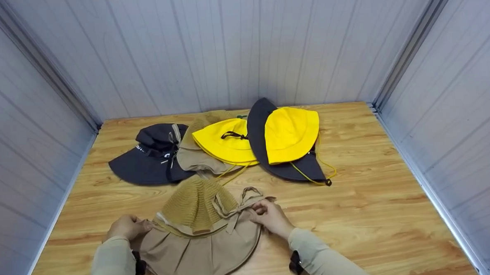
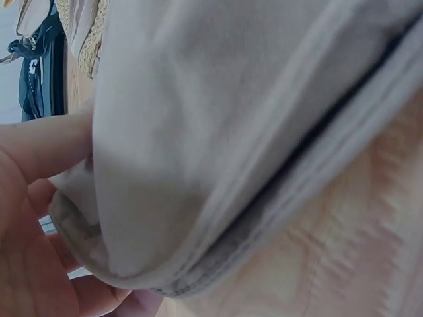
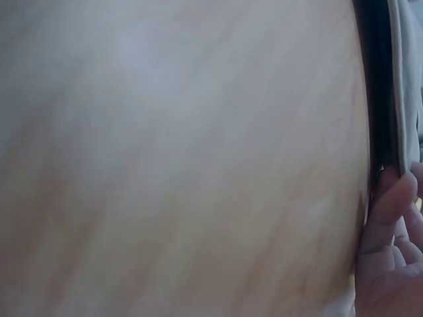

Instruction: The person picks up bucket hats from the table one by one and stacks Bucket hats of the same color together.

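A tan sun hat (image 1: 184, 256) with a straw-textured crown and a ribbon bow lies folded flat near the front of the table, its wide brim toward me. At its left end my left hand (image 1: 128, 227) pinches the brim edge; the left wrist view shows the thumb (image 2: 49, 148) on top of the cloth and fingers curled beneath. My right hand (image 1: 272, 217) grips the brim on the other side, just below the bow (image 1: 240, 208). In the right wrist view its fingers (image 3: 390, 205) hold the brim's edge.
Behind it, several hats lie in an overlapping row: a dark hat (image 1: 155, 166) on the left, another tan hat (image 1: 192, 156), a yellow hat (image 1: 220, 144), then a second yellow hat (image 1: 290, 131) on a dark one (image 1: 257, 133). Pale panel walls (image 1: 241, 46) enclose the wooden table (image 1: 376, 214).
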The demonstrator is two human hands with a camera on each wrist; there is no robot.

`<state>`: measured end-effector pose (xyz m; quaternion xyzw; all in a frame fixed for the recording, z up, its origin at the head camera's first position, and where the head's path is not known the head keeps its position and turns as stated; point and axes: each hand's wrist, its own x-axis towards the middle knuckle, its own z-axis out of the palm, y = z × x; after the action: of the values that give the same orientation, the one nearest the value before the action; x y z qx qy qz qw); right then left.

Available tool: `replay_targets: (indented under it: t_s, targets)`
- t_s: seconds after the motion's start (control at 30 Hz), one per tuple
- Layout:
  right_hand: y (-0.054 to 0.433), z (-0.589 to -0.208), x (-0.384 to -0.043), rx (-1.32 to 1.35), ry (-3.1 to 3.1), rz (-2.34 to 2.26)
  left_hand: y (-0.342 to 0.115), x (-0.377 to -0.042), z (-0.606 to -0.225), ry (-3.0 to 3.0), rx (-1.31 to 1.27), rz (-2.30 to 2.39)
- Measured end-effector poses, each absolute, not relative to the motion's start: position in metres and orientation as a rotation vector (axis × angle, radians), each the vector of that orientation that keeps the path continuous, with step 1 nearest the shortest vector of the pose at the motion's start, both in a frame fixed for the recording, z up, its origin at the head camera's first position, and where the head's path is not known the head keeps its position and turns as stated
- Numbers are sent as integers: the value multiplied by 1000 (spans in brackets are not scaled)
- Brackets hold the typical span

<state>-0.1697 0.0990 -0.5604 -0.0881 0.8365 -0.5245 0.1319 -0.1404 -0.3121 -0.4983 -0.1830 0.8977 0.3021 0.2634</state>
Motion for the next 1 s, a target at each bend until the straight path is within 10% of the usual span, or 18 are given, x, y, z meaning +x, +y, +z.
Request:
replay_targets:
  t_s: [1.0]
  targets:
    - [167, -528, -237, 424, 1570, -2442, -261, -152, -490, 2804, -503, 560]
